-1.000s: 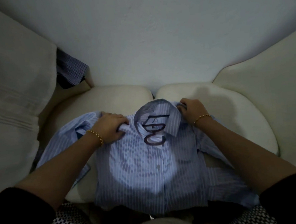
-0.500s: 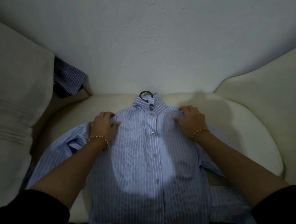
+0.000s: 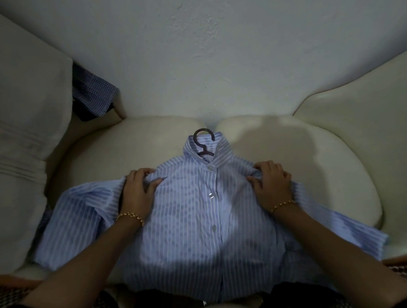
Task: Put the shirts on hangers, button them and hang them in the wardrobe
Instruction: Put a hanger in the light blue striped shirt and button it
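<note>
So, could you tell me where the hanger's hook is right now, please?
In the head view, the hanger's hook pokes out of the striped shirt collar at centre, above both hands, lying on the cream cushion.

Shirt (image 3: 201, 216) is lying front-up on the sofa seat (image 3: 317, 161); hanger hook (image 3: 204, 139) is protruding behind its collar; left hand (image 3: 138, 193) and right hand (image 3: 273, 185) are resting on its shoulders; a second garment (image 3: 91, 94) is lying far left behind a cushion (image 3: 21, 112).

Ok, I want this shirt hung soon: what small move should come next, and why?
Probably lift it by the hanger hook. The striped shirt lies on the sofa, its front looking buttoned, with the left hand and right hand gripping its shoulders.
</note>
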